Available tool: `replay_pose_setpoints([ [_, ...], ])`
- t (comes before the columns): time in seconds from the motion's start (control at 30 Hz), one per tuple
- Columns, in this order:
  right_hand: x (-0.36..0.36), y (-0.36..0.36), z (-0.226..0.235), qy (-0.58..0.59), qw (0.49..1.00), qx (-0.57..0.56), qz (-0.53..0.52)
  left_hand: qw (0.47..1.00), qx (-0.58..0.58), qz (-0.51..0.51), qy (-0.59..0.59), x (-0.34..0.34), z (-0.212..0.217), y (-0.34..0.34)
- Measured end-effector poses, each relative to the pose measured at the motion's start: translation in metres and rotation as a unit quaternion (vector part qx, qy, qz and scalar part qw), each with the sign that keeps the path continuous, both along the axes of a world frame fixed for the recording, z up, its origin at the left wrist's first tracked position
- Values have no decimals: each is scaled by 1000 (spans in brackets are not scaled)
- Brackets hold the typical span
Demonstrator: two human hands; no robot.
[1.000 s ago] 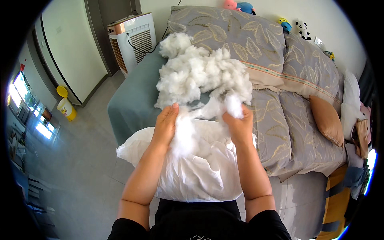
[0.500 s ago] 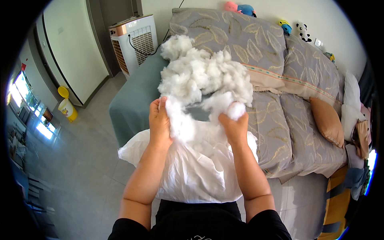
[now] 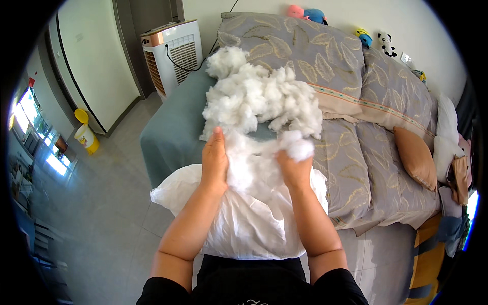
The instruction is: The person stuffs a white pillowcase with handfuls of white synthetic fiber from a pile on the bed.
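White fibre stuffing (image 3: 246, 165) stretches between my two hands above a white cloth cover (image 3: 249, 226) spread over my lap. My left hand (image 3: 215, 160) is against the left side of this fluff, thumb pointing up; its other fingers are mostly hidden behind the fluff. Closed around a tuft, my right hand (image 3: 295, 165) has white fluff bulging out over its top. Just beyond, a large heap of the same stuffing (image 3: 259, 96) lies on the sofa's end, partly over a grey-green cover.
The patterned sofa (image 3: 345, 168) extends to the right, with a brown cushion (image 3: 414, 157) on it. An air cooler (image 3: 175, 56) stands behind the grey-green sofa arm (image 3: 168, 137). A yellow-and-white bin (image 3: 86, 137) is on the tiled floor at left. Plush toys (image 3: 386, 44) sit along the sofa back.
My hands have come closer together, the left moving right and slightly down. The fluff between them has bunched into one joined mass.
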State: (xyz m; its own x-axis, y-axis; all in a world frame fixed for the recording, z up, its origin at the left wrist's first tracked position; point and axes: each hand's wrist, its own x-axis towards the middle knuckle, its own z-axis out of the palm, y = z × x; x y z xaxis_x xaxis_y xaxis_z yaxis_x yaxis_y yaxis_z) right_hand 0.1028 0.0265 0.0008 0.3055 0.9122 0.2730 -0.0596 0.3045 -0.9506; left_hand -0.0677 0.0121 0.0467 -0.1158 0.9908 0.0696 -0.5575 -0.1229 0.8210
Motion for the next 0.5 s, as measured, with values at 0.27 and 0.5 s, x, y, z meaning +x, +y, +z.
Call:
replay_pose_setpoints([
  [0.27, -40, -27, 44, -164, 947, 222, 164, 995, 13, -85, -58, 9, -24, 9],
  [0.5, -11, -9, 24, -139, 985, 102, 27, 997, -30, 52, 52, 1, 0, 6],
])
